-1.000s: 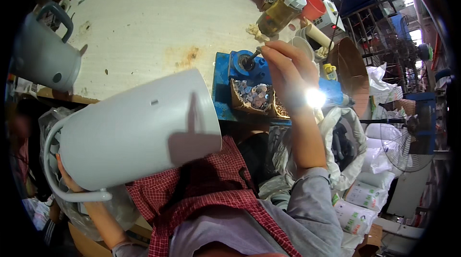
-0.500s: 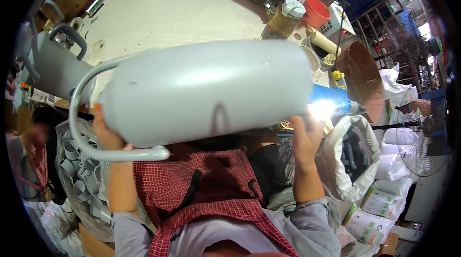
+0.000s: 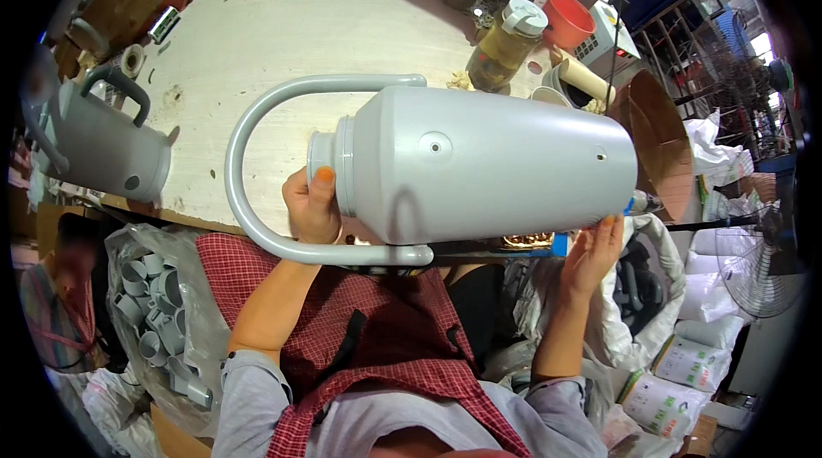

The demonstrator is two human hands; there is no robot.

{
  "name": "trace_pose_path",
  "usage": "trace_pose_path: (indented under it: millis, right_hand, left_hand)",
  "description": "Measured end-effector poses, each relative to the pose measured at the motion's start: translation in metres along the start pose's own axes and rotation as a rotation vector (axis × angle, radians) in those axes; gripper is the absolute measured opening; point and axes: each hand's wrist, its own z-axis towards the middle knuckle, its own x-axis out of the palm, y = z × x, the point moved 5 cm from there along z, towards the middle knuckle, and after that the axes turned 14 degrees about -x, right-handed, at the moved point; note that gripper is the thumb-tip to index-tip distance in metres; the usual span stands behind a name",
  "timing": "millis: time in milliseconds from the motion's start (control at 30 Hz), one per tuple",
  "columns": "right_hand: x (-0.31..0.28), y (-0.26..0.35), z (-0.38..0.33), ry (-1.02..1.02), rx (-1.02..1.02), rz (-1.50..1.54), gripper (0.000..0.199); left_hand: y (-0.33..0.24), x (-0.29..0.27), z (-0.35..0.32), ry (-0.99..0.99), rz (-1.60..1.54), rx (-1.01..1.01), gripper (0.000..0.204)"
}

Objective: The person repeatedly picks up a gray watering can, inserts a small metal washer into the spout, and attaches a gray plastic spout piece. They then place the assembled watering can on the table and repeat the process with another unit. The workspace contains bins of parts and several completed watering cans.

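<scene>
A large grey plastic canister point(image 3: 505, 163) lies sideways across my front, its narrow neck to the left and its broad end to the right. Two small holes show on its upper side. A grey U-shaped handle point(image 3: 242, 150) curves out around the neck end. My left hand point(image 3: 313, 205) is closed round the neck, thumb on top. At the lower edge of the broad end, my right hand point(image 3: 592, 254) grips the canister with its fingertips; part of the grip is hidden. Behind that end, a blue tool with a metal tip point(image 3: 644, 202) shows only in part.
Another grey canister point(image 3: 107, 137) with a handle stands at the table's left. Grey plastic rings fill a clear bag point(image 3: 201, 321) below it. A lidded jar point(image 3: 507, 45), a red bowl point(image 3: 568, 20) and a white sack point(image 3: 610, 308) of dark parts are on the right, near a fan point(image 3: 758, 261).
The canister has shifted right and rolled, so its holes and both handle ends now show. My left hand has moved to the neck. The bright light at the blue tool is now covered.
</scene>
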Motion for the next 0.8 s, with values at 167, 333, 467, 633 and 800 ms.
trace_pose_path:
  millis: [167, 333, 467, 633, 800]
  right_hand:
    - [0.001, -0.003, 0.003, 0.029, -0.033, 0.038, 0.021]
    - [-0.022, -0.012, -0.01, -0.12, 0.146, -0.318, 0.028]
    - [-0.027, 0.015, -0.01, 0.191, -0.028, -0.655, 0.03]
    - [-0.1, 0.089, 0.021, 0.347, -0.331, -1.023, 0.021]
    - [-0.267, 0.022, 0.055, 0.684, 0.474, -1.924, 0.022]
  left_hand:
    - [0.015, -0.007, 0.001, 0.007, -0.017, -0.076, 0.044]
    - [0.034, -0.025, -0.004, -0.155, -0.065, -0.248, 0.028]
    - [0.019, -0.021, 0.011, -0.025, 0.353, -0.074, 0.037]
    - [0.025, -0.029, 0.02, 0.052, 0.074, -0.169, 0.039]
    - [0.03, -0.039, 0.025, -0.071, 0.077, -0.167, 0.044]
